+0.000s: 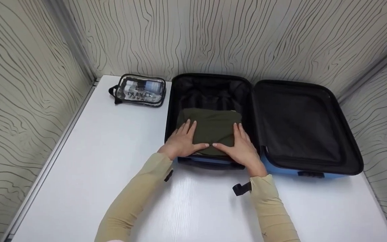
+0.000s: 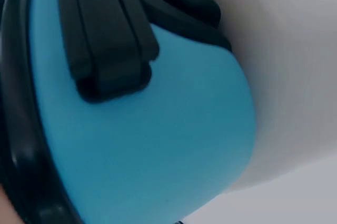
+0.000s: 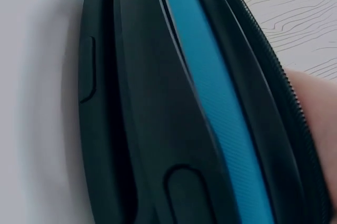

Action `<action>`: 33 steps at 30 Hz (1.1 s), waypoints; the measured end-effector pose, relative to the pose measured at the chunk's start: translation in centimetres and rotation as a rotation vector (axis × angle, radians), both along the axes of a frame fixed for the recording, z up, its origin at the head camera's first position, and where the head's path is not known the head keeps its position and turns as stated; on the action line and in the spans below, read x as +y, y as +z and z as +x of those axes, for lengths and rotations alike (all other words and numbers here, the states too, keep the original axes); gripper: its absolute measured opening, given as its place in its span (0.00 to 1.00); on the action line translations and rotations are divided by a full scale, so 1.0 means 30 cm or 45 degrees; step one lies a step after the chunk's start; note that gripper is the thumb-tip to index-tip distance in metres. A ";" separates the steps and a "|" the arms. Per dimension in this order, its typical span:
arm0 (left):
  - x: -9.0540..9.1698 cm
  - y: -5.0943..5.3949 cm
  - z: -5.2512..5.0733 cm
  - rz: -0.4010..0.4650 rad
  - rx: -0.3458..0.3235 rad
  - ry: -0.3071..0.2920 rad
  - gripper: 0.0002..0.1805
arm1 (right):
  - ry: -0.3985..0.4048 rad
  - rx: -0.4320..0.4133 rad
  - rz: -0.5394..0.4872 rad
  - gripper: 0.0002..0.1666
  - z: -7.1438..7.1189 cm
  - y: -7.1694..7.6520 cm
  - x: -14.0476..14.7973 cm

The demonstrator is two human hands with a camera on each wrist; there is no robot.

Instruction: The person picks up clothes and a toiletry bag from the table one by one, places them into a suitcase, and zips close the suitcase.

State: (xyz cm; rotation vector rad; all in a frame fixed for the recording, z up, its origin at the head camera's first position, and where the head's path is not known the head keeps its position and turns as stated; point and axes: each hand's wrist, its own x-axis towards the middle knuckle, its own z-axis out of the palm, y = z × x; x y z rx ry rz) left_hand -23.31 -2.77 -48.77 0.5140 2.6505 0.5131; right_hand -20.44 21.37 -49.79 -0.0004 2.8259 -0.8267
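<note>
A folded dark green garment point(image 1: 213, 129) lies in the near part of the left half of an open blue suitcase point(image 1: 210, 78) with a black lining. My left hand point(image 1: 182, 140) rests on the garment's left side, fingers spread and straight. On its right side lies my right hand point(image 1: 242, 146), also with straight fingers. Both thumbs point inward, their tips close together near the garment's front edge. In the left wrist view, the blue shell point(image 2: 174, 129) and black fittings fill much of the picture. The right wrist view shows the black handle point(image 3: 100, 103) and zipper edge, with part of the hand behind.
A clear travel pouch point(image 1: 141, 90) with black trim and several small items inside lies left of the suitcase on the white table point(image 1: 113, 141). The suitcase's other half point(image 1: 301, 127) lies open at the right. Wood-grain patterned walls point(image 1: 213, 37) enclose the table.
</note>
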 end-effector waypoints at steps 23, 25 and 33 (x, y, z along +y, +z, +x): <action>-0.404 0.087 -0.219 0.633 0.555 0.471 0.29 | -0.215 0.719 -0.333 0.30 0.071 0.045 -0.012; -0.437 0.062 -0.238 0.613 0.567 0.519 0.28 | -0.191 0.698 -0.353 0.30 0.079 0.052 -0.016; -0.438 -0.048 -0.304 0.261 0.600 0.562 0.30 | -0.125 0.651 -0.362 0.27 0.102 0.047 -0.021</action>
